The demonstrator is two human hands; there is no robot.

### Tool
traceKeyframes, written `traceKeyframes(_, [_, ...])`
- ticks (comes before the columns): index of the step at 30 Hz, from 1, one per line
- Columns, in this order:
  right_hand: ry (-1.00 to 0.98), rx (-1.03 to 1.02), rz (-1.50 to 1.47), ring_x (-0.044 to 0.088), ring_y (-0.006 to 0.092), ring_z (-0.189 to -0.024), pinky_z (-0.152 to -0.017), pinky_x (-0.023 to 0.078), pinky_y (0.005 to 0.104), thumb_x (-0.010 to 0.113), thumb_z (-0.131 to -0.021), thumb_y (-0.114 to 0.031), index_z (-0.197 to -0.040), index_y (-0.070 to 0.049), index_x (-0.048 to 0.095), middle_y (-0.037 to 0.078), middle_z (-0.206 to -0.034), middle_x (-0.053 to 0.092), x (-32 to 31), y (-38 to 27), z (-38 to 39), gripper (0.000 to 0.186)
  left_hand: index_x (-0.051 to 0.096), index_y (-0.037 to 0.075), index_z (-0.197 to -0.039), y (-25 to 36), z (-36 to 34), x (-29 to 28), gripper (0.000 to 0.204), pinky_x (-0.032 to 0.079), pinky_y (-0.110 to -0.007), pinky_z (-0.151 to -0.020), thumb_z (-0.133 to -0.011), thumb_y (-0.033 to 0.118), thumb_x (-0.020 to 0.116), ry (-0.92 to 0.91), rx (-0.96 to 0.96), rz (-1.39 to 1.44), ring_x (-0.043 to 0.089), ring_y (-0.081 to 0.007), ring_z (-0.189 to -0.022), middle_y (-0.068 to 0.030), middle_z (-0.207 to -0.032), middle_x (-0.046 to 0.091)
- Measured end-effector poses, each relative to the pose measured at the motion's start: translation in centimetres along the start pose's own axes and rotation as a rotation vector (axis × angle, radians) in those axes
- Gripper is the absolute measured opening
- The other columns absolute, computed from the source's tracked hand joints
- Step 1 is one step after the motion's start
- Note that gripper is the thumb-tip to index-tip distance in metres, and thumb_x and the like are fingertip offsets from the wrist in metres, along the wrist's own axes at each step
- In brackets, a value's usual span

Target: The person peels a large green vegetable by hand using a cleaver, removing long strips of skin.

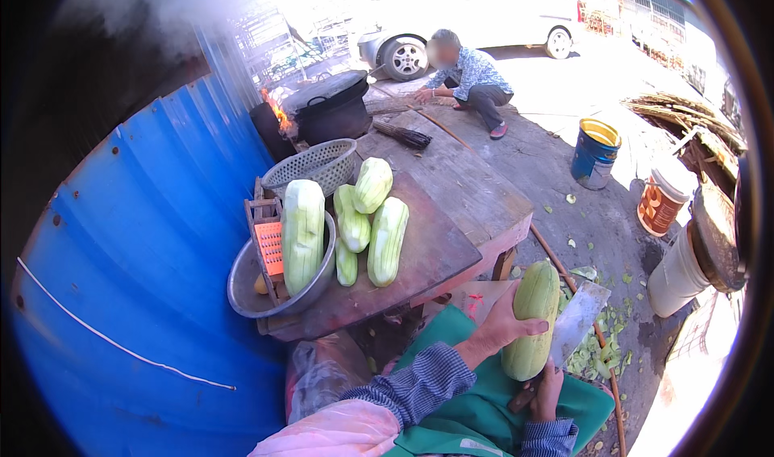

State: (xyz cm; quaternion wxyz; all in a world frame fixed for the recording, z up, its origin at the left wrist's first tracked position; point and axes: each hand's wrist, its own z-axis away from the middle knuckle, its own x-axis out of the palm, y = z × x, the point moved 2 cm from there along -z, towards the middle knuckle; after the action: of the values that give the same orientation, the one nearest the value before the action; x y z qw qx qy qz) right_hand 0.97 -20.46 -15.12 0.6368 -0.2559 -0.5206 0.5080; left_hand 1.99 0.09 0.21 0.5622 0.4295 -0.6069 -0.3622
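Above the green cloth (451, 332) spread over the lap, a long pale-green gourd (534, 316) stands nearly upright, its top tipped slightly right, and the left hand (501, 320) is curled around its left side with the thumb laid across the near face. Low beside its bottom end, the right hand (547, 394) is closed around the handle of a knife (582, 316), whose broad grey blade stands just beside the gourd's right flank; whether the two touch I cannot tell. Judging by its bulk, the gourd should feel heavy for one hand, stiff enough to take a squeeze, though its bare flesh would probably be slippery and bruise if knocked. A hold around the middle looks soundest, fingers and thumb well away from the blade side. Beyond its top, the corner of the wooden table (509, 208) limits forward reach; more room seems to lie rightward, over the green peelings (613, 346) and a long pole (617, 404), with a white bucket (676, 279) farther out
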Motion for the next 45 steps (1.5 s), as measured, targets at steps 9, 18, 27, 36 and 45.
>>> traceKeyframes(9, [0.213,0.006,0.177,0.063,0.0186,-0.053,-0.041,0.049,0.0268,0.060,-0.102,-0.024,-0.116,-0.002,0.055,0.010,-0.082,0.069,-1.8,0.1,-1.2,0.027,0.046,0.001,-0.140,-0.3,0.7,-1.8,0.081,0.047,-0.035,-0.101,-0.071,0.018,0.084,0.125,0.045,0.057,0.058,-0.0188,-0.114,-0.0082,-0.122,0.060])
traceKeyframes(18, [0.259,-0.567,0.277,0.059,0.0122,-0.057,-0.055,0.048,0.0245,0.059,-0.104,-0.027,-0.098,-0.004,0.055,0.004,-0.070,0.061,-1.5,-5.9,0.0,0.023,0.045,0.002,-0.139,-0.8,-0.5,-4.8,0.082,0.046,-0.035,-0.103,-0.069,0.017,0.087,0.169,0.123,-0.056,0.058,-0.0191,-0.114,-0.0083,-0.122,0.059])
traceKeyframes(27, [0.252,-0.315,0.149,0.048,0.0096,-0.045,-0.040,0.038,0.0234,0.062,-0.099,-0.016,-0.087,-0.005,0.053,0.000,-0.058,0.048,-2.6,-8.9,-1.5,0.019,0.045,0.002,-0.142,-1.3,-4.5,-5.2,0.088,0.046,-0.035,-0.106,-0.066,0.012,0.089,0.067,0.124,-0.195,0.058,-0.0200,-0.121,-0.0096,-0.127,0.060])
traceKeyframes(36, [0.026,-0.873,1.158,0.069,0.0282,-0.068,-0.059,0.053,0.0354,0.074,-0.070,0.002,-0.123,-0.007,0.067,0.011,-0.082,0.071,3.3,-14.4,0.0,0.054,0.046,0.003,-0.141,-8.9,-4.3,-6.0,0.069,0.050,-0.040,-0.104,-0.088,0.036,0.073,0.010,-0.168,0.445,0.061,-0.0240,-0.119,-0.0129,-0.132,0.059])
traceKeyframes(45, [-0.087,-0.986,1.495,0.064,0.0248,-0.063,-0.057,0.051,0.0386,0.069,-0.078,-0.012,-0.125,-0.008,0.063,0.005,-0.072,0.062,6.3,-14.5,0.6,0.048,0.046,0.010,-0.147,-12.6,-5.1,-7.8,0.059,0.051,-0.052,-0.105,-0.103,0.050,0.042,-0.171,-0.156,0.510,0.061,-0.0348,-0.124,-0.0228,-0.139,0.058])
